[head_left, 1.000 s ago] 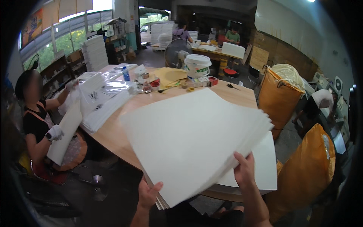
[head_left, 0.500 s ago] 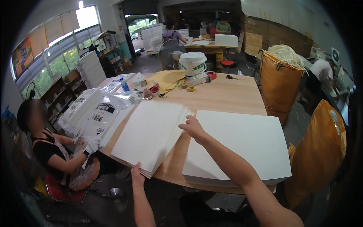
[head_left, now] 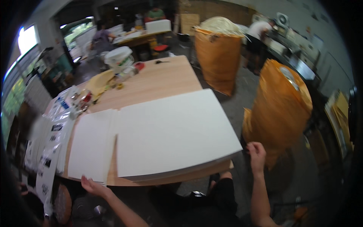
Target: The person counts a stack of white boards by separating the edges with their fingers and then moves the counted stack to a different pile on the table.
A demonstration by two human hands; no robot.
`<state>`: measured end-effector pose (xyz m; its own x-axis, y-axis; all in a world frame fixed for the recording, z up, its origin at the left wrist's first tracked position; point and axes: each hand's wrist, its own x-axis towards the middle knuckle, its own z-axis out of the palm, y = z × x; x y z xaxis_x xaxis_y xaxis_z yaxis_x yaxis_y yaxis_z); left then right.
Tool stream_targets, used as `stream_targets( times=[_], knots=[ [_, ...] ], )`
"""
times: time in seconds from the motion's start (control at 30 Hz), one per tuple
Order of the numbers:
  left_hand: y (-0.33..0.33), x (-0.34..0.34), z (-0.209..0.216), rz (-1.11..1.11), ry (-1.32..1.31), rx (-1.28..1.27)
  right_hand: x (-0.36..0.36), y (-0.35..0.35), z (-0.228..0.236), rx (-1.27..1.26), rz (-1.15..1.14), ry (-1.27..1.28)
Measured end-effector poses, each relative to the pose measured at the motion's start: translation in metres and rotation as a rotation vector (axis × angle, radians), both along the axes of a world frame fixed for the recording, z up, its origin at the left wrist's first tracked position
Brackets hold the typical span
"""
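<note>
White paper fills the middle of your view, and both of your bare hands meet it at the near edge of the table. Your left hand [head_left: 92, 186] reaches up from the lower left, forearm angled toward the table, fingers spread and loosely curled at the near corner of the smaller stack of white sheets [head_left: 92, 145]; it touches that corner, though you cannot tell whether it pinches it. Your right hand [head_left: 257, 152] rises from the lower right on a nearly upright forearm, fingers bent inward, resting at the near right corner of the large stack of white sheets [head_left: 174, 132]; the grip itself is not clear. The two stacks lie side by side on the wooden table [head_left: 162, 77], the large one overhanging its near edge a little and overlapping the smaller one's right side. To the left of the smaller stack, printed plastic bags [head_left: 53, 136] spread along the table's left edge. Farther back on the table stand a white bucket [head_left: 119, 57] and a yellow cloth [head_left: 100, 81] among small clutter. To your right, well apart from the table, stand two tall orange sacks [head_left: 281, 102], one nearer and one farther back. Other people work at benches in the background.
</note>
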<state>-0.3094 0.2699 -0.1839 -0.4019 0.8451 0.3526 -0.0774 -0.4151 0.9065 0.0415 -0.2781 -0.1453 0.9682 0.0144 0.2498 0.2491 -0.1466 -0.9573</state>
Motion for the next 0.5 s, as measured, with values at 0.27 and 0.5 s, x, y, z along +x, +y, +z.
stream_targets(
  times=[0.27, 0.5],
  knots=[
    [-0.234, 0.245, 0.138, -1.436, 0.732, 0.719, 0.002, 0.021, 0.003, -0.245, 0.107, 0.006],
    [-0.245, 0.282, 0.083, -1.563, 0.799, 0.616, 0.018, 0.013, 0.036, -0.753, 0.258, -0.144]
  ],
)
